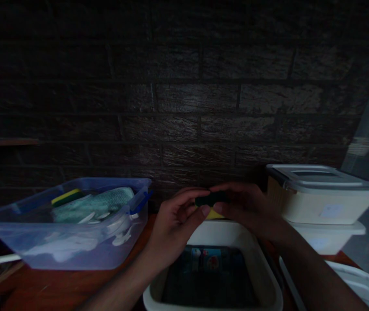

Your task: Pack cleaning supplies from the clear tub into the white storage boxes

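Observation:
Between my two hands is a sponge (pixel 211 199) with a dark green scouring side and a yellow side, held just above the far rim of a white tub (pixel 200 233). My left hand (pixel 178 216) pinches its left end with thumb and fingers. At its right end, my right hand (pixel 244 205) grips it the same way, thumb at the front. Inside the tub lies a dark bottle with a light blue label (pixel 207 259), partly in shadow.
A clear bluish bin (pixel 84 255) at left holds a teal cloth (pixel 97 205), another yellow-green sponge (pixel 67 197) and white items. Stacked lidded cream boxes (pixel 320 209) stand at right, with a white lid (pixel 362 280) nearer me. A dark brick wall (pixel 184 99) rises behind the wooden table (pixel 51 285).

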Demonstrator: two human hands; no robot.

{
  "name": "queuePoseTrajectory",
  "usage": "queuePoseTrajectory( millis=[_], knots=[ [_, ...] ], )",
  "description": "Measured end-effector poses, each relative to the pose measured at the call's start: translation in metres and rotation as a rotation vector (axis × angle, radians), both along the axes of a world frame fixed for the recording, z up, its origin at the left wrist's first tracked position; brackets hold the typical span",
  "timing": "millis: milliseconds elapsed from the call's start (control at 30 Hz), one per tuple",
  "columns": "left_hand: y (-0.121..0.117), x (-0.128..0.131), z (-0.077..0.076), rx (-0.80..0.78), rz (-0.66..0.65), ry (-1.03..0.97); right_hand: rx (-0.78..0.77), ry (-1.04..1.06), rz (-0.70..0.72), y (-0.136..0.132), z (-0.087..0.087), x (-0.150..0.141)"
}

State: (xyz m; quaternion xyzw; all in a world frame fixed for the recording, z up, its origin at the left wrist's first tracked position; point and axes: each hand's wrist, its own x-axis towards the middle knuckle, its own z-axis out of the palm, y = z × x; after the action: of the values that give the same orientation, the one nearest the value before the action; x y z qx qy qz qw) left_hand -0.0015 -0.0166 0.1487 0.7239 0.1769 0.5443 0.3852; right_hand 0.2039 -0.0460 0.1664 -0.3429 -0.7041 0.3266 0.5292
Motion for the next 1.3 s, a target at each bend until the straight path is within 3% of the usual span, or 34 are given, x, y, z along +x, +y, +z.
queuePoseTrajectory(
  millis=[233,433,733,1067,1300],
  knots=[
    [-0.002,-0.003,0.001,-0.098,-0.077,-0.057,-0.128,0.190,0.106,-0.006,0.004,0.006],
    [0.001,-0.004,0.000,-0.256,-0.220,-0.129,-0.107,0.147,0.128,-0.001,0.001,0.013],
    [0.003,0.003,-0.006,-0.222,-0.246,-0.087,-0.070,0.110,0.146,0.005,-0.007,0.009],
    [0.005,0.002,-0.002,-0.091,-0.025,-0.050,0.061,0.005,0.030,-0.001,0.001,0.003],
    [0.005,0.001,-0.002,-0.073,0.004,-0.084,0.125,-0.018,0.004,0.003,0.003,0.004]
  ],
)
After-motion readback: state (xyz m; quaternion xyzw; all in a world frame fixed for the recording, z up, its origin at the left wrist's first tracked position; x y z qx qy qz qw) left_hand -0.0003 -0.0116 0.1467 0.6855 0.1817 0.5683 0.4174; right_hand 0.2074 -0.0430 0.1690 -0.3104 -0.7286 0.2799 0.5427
